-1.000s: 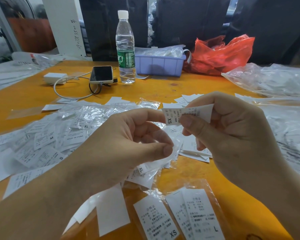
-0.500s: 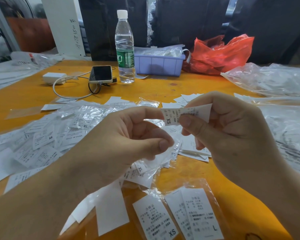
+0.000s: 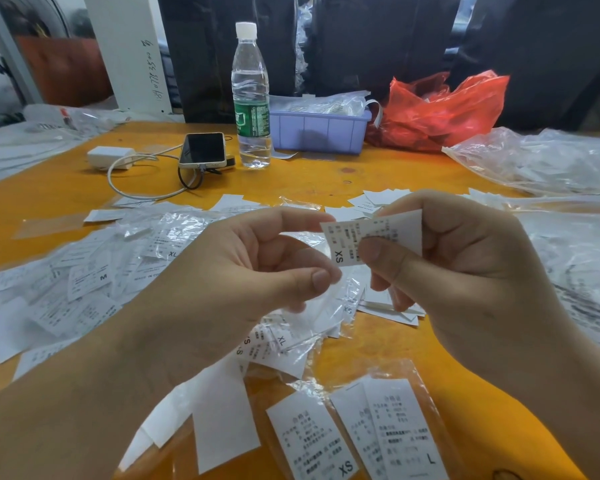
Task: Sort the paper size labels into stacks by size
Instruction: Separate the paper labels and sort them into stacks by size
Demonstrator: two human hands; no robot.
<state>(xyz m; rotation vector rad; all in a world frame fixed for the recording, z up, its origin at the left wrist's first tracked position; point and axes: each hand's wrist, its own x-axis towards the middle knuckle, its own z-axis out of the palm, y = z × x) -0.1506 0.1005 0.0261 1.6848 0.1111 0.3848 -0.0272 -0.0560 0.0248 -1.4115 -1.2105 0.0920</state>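
Head view looks down on an orange bench (image 3: 378,174) strewn with paper. Across its left and middle lies the largest spread, a loose heap of white size labels (image 3: 84,282) mixed with crinkled clear plastic sleeves, with M and XL marks readable among them. At the far right sits a pile of clear plastic bags (image 3: 548,161), and behind it a crumpled red bag (image 3: 440,112). Next to that stands a lilac tray (image 3: 321,131) holding more bagged labels. A water bottle (image 3: 250,95) stands upright just left of the tray, with a phone (image 3: 203,150) beside it, cabled to a white charger (image 3: 111,157).

Both hands are raised over the middle of the bench. The right hand (image 3: 471,271) pinches an XS label (image 3: 347,242) between thumb and curled fingers, print facing the camera. The left hand (image 3: 243,282) has curled fingers, its forefinger tip touching the label's upper left corner. Near the front edge lie a flat label marked XS (image 3: 312,441) and, just right of it, one marked L (image 3: 406,431).
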